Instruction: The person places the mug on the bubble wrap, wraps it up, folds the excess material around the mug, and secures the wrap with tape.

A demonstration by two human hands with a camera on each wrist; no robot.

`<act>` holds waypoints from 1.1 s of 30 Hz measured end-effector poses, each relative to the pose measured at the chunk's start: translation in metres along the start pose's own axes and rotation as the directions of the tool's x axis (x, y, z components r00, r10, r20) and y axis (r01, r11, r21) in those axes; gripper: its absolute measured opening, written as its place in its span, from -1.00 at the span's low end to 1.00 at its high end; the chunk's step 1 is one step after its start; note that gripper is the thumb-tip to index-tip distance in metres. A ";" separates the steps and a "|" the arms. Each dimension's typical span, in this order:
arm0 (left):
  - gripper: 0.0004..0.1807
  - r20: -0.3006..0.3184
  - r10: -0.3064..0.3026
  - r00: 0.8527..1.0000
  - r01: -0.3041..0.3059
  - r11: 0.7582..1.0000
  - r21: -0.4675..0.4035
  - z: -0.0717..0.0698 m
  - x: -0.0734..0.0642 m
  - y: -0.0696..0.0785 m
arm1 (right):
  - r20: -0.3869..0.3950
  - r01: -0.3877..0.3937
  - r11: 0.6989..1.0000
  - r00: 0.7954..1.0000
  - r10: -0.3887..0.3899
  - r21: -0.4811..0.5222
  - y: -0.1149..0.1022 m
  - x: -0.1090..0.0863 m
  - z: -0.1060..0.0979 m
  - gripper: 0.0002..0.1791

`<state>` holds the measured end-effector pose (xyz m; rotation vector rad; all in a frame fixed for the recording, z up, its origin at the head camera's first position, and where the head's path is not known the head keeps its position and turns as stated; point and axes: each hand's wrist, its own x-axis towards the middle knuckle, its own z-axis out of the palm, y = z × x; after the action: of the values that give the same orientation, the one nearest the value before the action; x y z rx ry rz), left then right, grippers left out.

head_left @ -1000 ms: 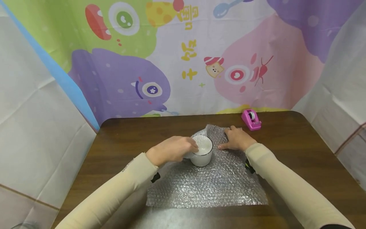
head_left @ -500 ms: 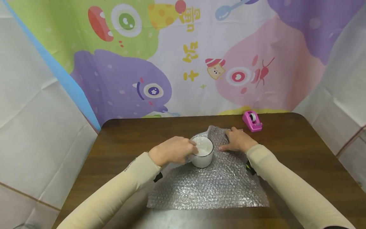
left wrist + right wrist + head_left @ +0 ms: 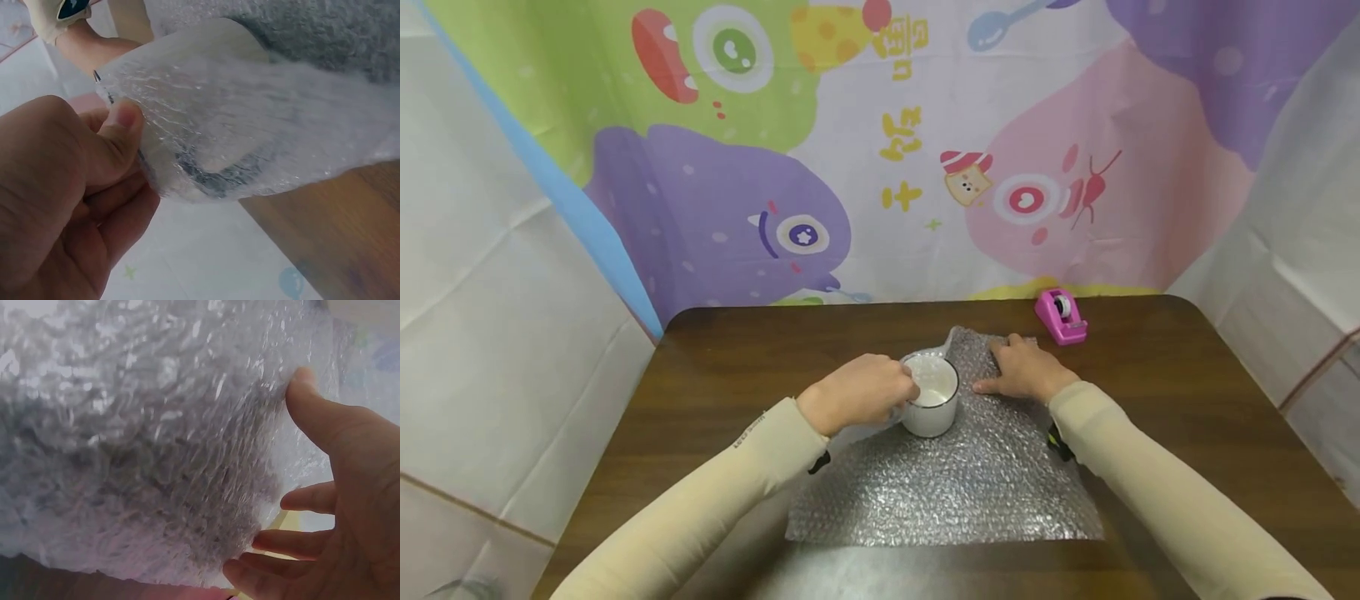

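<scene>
Evidently, the short, round white mug with a thin dark rim (image 3: 931, 422) stands upright on a clear, silvery sheet of bubble wrap (image 3: 955, 500), which lies across the dark brown wooden table (image 3: 715, 354). At the mug's left side, the bare left hand (image 3: 859, 390) pinches the rim: its thumb presses a flap of wrap to the outer wall while the other fingers go behind the rim. To the mug's right, the bare right hand (image 3: 1021, 369) rests on the wrap near its far edge, fingers spread, thumb well apart, with no pinch visible. Beyond the mug and to its right sits a pink plastic tape dispenser (image 3: 1062, 317).

As for handling, the mug looks stiff and fairly light, probably enamel or ceramic; I cannot tell which, so chipping seems possible. Its smooth wall could slip under plastic, making the rim or handle the surer hold. The wrap should be nearly weightless, soft and springy, best taken by an edge and smoothed with a flat palm.

The mug's mouth faces up, its axis vertical, though it is too squat to have a marked long axis. A dark-edged curve (image 3: 219, 182) under the wrap, seen from the left wrist, is probably its handle, on the left hand's side.
</scene>
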<state>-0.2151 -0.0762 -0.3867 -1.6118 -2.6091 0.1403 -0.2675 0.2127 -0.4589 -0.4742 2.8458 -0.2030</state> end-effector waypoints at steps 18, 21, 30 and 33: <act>-0.84 0.031 -0.021 0.999 0.020 1.000 0.014 0.000 0.001 0.003 | -0.031 0.031 0.999 0.999 -0.031 0.008 0.001 -0.009 0.004 -0.02; -0.82 0.031 -0.019 0.999 0.018 1.000 0.014 -0.001 0.000 0.004 | -0.045 0.038 0.999 0.998 -0.038 0.010 0.000 -0.011 0.005 -0.04; -0.83 0.018 -0.006 1.000 0.006 0.999 0.042 0.001 0.001 0.005 | -0.076 0.036 0.999 0.997 -0.034 0.027 -0.001 -0.017 0.008 -0.10; -0.82 0.027 -0.013 1.000 0.012 0.999 0.038 0.001 0.001 0.004 | -0.104 0.036 0.999 0.994 -0.034 0.023 -0.002 -0.018 0.008 -0.12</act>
<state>-0.2120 -0.0740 -0.3877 -1.5921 -2.6203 0.2108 -0.2479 0.2157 -0.4621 -0.5236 2.9331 -0.2772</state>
